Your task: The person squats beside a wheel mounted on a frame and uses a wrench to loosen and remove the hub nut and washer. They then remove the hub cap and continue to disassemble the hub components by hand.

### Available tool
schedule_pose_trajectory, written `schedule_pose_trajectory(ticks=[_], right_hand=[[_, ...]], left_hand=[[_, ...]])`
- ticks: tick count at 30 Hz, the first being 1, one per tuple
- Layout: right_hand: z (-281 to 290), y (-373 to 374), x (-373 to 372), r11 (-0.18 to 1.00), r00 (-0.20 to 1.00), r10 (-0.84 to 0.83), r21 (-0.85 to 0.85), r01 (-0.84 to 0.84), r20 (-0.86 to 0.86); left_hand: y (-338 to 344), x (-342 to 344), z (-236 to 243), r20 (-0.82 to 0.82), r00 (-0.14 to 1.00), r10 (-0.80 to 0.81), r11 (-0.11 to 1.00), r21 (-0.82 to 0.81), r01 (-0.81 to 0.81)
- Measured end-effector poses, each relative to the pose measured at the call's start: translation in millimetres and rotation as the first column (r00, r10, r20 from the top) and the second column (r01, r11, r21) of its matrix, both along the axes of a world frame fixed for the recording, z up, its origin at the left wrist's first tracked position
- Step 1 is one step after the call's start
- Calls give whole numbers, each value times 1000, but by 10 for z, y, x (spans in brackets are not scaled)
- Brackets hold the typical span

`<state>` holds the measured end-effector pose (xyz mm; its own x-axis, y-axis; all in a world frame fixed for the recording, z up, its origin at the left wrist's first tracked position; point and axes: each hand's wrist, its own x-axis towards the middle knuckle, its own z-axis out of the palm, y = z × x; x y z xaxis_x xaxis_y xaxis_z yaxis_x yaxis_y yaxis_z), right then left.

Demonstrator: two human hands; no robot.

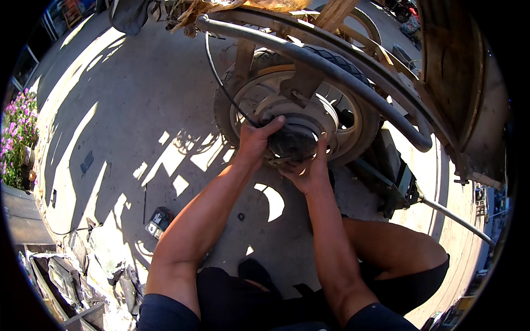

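Note:
A spoked wheel with a black tyre (223, 102) stands in front of me under a rusty metal frame. At its hub is a dark round brake plate (295, 142), with a black cable (216, 74) running down to its left side. My left hand (258, 138) grips the plate's left edge, thumb across the top. From below and the right, my right hand (309, 170) cups the same plate, its thumb up along the side and the other fingers partly hidden beneath. The plate sits against the hub; whether it is fully seated I cannot tell.
A thick grey tube (337, 74) slants over the wheel. To the right is a dark floor jack (389, 185) with a long handle (458, 219). A small power-tool battery (159, 220) lies left of my arm; scrap parts (69, 276) fill the lower left, below pink flowers (19, 129).

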<state>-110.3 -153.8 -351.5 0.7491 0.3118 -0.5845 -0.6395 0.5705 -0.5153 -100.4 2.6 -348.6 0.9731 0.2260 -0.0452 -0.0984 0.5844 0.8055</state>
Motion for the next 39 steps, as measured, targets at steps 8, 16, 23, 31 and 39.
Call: schedule_pose_trajectory(ticks=[8,16,23,31,39], right_hand=[[-273,-83,22,996,999,27,-81,-23,45],[-352,-98,10,989,991,101,-112,-91,89],[-28,9,-4,996,1000,-8,-86,6,-24],[-153,-58,51,997,993,-31,-62,38,111],[-56,-27,36,998,999,-21,-62,23,28]], left_hand=[[-117,-56,183,-43,995,91,995,49,-89],[-128,-20,83,12,989,145,979,145,-145],[-245,29,57,-23,969,245,968,66,-243],[-271,52,73,-39,974,224,974,51,-222],[-226,83,37,-43,972,229,971,85,-225]])
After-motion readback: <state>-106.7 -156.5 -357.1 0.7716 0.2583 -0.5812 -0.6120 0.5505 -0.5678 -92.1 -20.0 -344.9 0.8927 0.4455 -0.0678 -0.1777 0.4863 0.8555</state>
